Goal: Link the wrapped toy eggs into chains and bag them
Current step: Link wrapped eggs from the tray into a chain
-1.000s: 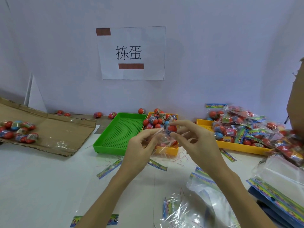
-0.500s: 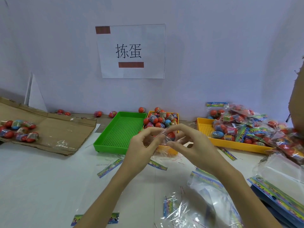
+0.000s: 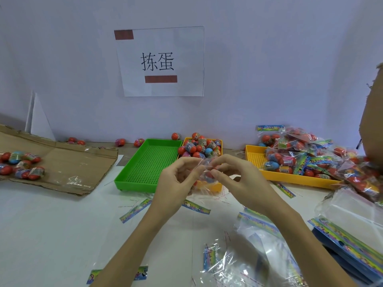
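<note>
My left hand [image 3: 176,185] and my right hand [image 3: 240,181] meet over the table's middle, both pinching the top of a clear plastic bag [image 3: 204,183] with wrapped toy eggs inside; the hands hide most of it. Behind the hands a small yellow tray [image 3: 218,140] holds several loose wrapped eggs [image 3: 199,149], red and blue. An empty green tray [image 3: 134,177] stands to its left. A large yellow tray [image 3: 290,178] at the right is piled with filled bags of eggs [image 3: 300,156].
Flattened cardboard [image 3: 68,164] at the left carries several eggs [image 3: 22,165]. Stray eggs [image 3: 120,142] lie along the wall. Empty bags [image 3: 238,262] and colourful header strips [image 3: 134,210] are scattered in front. A stack of bags [image 3: 352,230] lies at the right, and a cardboard box [image 3: 373,121] stands behind it.
My hands closed together on the bag's top and shifted slightly lower in front of the small yellow tray; the bag hangs beneath my fingers.
</note>
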Demonstrator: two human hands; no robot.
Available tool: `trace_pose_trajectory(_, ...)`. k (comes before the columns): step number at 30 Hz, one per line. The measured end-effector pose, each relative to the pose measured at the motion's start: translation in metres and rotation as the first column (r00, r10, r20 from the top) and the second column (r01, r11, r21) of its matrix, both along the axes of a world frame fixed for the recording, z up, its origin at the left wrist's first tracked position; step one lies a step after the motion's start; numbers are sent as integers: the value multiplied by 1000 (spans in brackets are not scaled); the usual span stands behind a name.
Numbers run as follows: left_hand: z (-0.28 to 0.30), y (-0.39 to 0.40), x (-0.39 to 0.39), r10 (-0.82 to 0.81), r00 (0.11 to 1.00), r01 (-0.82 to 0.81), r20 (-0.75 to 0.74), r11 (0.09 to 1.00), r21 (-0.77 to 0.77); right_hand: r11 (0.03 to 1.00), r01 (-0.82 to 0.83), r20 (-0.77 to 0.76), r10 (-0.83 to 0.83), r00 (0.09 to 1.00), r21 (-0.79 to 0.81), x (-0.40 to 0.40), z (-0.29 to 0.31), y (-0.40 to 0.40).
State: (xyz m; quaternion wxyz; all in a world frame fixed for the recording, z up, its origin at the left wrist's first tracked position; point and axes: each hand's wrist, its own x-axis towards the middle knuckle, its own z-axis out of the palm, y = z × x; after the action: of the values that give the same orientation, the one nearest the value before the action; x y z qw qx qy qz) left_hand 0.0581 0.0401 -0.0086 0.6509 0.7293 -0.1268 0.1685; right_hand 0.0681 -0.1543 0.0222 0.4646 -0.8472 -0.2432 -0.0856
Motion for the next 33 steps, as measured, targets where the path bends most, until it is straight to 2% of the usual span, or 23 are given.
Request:
trace_pose_trajectory(3,-1,-1,-1,14,1000,-15,7,999,40,1000,-17,4,17,1000,2,-2,2,2)
trace_pose_trajectory(6,-1,0,0,6,1000,-6,-5,1000,17,1000,-16,-5,16,1000,19,-3,2,2)
trace_pose_trajectory(10,0,0,-1,-11,1000,11,1,1000,12,994,10,-98,0,995,106,-1,2,2)
trace_pose_trajectory(13,0,-1,-1,1,1000,-1,23,1000,27,997,22,-98,-14,995,74,-1,0,3)
trace_pose_trajectory(19,-2,0,0,66,997,-67,33,997,39,998,-54,-164,58,985,32,2,-3,0)
trace_pose_trajectory(24,-1,-2,-1,73,997,-73,22,997,-4,993,-92,-143,101,985,71,0,-6,2)
trace_pose_trajectory(27,4,1,-2,5,997,-7,-78,999,-33,991,-60,-117,73,990,116,-1,-6,3)
trace_pose_trajectory(30,9,11,-3,-166,966,174,-199,984,25,997,-34,-67,39,997,69,1,-6,1)
trace_pose_trajectory(33,12,17,-4,-278,931,290,-237,957,16,998,-50,-39,51,998,32,2,-5,-2)
